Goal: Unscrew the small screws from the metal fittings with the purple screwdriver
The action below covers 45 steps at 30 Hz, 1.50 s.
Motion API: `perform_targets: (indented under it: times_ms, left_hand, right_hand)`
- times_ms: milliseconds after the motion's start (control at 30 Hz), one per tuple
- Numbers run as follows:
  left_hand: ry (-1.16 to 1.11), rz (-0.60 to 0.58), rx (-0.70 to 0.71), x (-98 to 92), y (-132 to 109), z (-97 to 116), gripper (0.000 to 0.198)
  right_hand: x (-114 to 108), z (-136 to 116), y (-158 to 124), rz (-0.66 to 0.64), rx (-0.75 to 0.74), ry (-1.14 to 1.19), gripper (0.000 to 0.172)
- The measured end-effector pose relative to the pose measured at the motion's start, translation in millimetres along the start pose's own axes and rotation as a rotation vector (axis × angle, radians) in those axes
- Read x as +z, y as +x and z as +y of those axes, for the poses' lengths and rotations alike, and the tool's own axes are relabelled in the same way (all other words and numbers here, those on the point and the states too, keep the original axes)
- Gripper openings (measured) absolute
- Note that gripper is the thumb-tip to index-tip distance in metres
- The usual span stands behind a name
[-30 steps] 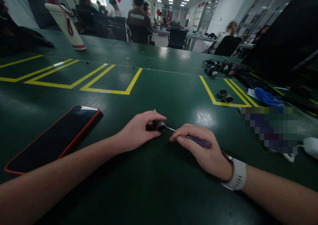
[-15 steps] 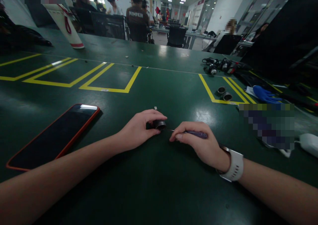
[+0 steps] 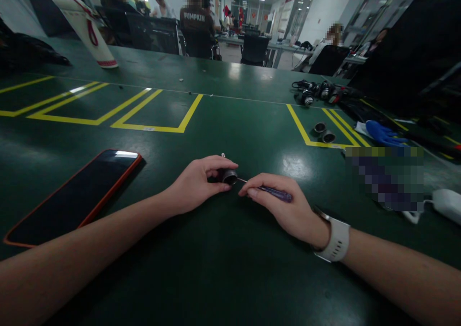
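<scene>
Between the thumb and fingers of my left hand (image 3: 198, 182) is a small dark metal ring-shaped part (image 3: 229, 176), its round opening turned toward my right side. A short shiny metal piece (image 3: 223, 156) sticks up behind the fingers; whether it belongs to the ring part I cannot tell. My right hand (image 3: 277, 191) grips a screwdriver (image 3: 275, 193) with a dark purple handle, held like a pen. Its thin shaft reaches the mouth of the metal part; the exact contact of the tip is too small to make out. A pale watch band circles my right wrist.
A phone in an orange case (image 3: 77, 191) lies left of my arm. Two metal rings (image 3: 323, 132) sit inside yellow tape at right, near a blue glove (image 3: 385, 133) and several dark cylindrical parts (image 3: 315, 93). A white mouse (image 3: 446, 205) is far right; people sit beyond the table.
The screwdriver's tip has moved left and up, from just short of the metal part to its opening. My left hand keeps its hold, and the whole view has shifted slightly.
</scene>
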<state>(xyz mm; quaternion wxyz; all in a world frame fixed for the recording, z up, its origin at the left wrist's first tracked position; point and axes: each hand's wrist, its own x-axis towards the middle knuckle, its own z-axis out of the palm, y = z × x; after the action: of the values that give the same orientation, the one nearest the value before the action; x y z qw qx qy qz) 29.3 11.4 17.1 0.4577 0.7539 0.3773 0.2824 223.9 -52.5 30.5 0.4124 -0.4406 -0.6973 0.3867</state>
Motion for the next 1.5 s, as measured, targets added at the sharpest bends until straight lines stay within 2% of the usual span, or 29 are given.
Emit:
perform_targets:
  times_ms: [167,400,567,733,900,1133,1500]
  left_hand:
    - [0.025,-0.004,-0.022,-0.4,0.1,2.7,0.04]
    - [0.01,-0.002,-0.031,0.2,-0.5,3.9,0.039]
    - [-0.067,0.015,-0.055,0.6,1.0,3.1,0.039]
    - [-0.114,0.008,-0.09,-0.4,1.7,3.8,0.042]
    - [-0.106,0.017,-0.071,-0.4,1.0,5.4,0.04]
    - [-0.065,0.041,-0.07,0.6,0.6,7.0,0.039]
    - [-0.064,0.07,-0.091,2.0,0.6,5.7,0.039]
  right_hand:
    - [-4.3,7.9,1.3,-0.006,0.057,0.166,0.015]
    - [-5.8,9.3,1.2,-0.019,0.069,0.204,0.015]
    - [-5.0,4.0,-1.8,-0.044,0.002,0.132,0.015]
    - [-3.6,0.0,-2.2,0.032,-0.092,-0.008,0.015]
    - [-0.8,0.1,-1.4,-0.015,-0.104,-0.129,0.014]
    - [-1.1,4.3,0.3,-0.011,-0.187,-0.144,0.016]
    - [-3.7,4.5,-0.1,-0.018,-0.174,-0.055,0.013]
